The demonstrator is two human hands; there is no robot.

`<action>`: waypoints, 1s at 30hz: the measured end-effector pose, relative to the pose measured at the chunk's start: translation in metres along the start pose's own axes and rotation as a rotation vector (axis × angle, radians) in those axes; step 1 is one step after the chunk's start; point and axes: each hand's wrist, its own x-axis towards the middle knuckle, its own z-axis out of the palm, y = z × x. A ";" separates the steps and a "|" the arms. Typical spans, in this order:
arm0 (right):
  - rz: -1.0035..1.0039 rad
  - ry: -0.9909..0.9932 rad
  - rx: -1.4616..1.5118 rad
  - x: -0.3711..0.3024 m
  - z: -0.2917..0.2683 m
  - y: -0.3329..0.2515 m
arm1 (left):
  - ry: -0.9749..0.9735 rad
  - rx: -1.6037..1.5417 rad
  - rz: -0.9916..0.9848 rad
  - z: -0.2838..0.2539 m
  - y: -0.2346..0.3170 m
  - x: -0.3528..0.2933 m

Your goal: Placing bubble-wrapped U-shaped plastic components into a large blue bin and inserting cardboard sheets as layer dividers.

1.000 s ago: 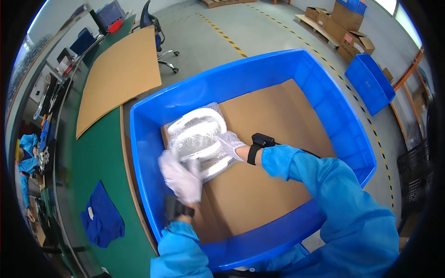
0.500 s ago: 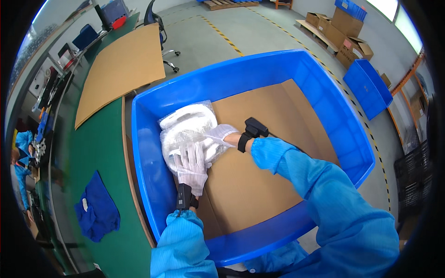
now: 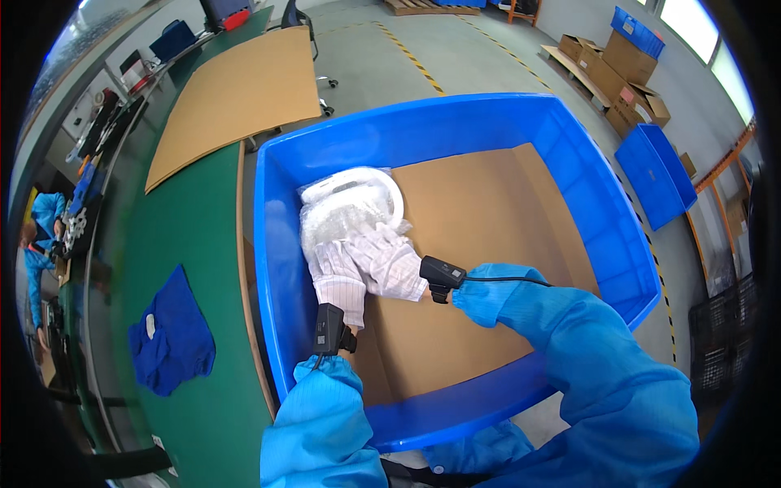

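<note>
Head view: white-gloved left hand (image 3: 338, 285) and white-gloved right hand (image 3: 389, 264) at curved white articles in clear plastic wrap (image 3: 350, 210), lying at ten o'clock inside a blue rectangular plastic bin (image 3: 622, 215).
Hands side by side on the wrap's six o'clock side; fingers blend into it, so spread and grip cannot be told. Flat brown cardboard (image 3: 480, 236) lines the bin. Green-topped table (image 3: 195, 236) at nine o'clock bears dark-blue fabric (image 3: 172, 342).
</note>
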 end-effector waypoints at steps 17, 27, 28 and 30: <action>0.189 -0.291 -0.153 0.058 -0.080 -0.059 | 0.256 -0.281 -1.021 -0.381 -0.132 -0.332; -0.561 -0.583 1.010 0.074 -0.164 -0.396 | 1.445 -0.129 -1.913 -0.470 -0.268 -0.710; -0.655 -0.478 1.028 0.073 -0.148 -0.436 | 1.407 -0.103 -1.944 -0.470 -0.275 -0.724; -0.288 -0.965 1.155 0.088 -0.149 -0.515 | 1.182 0.342 -2.593 -0.485 -0.286 -0.681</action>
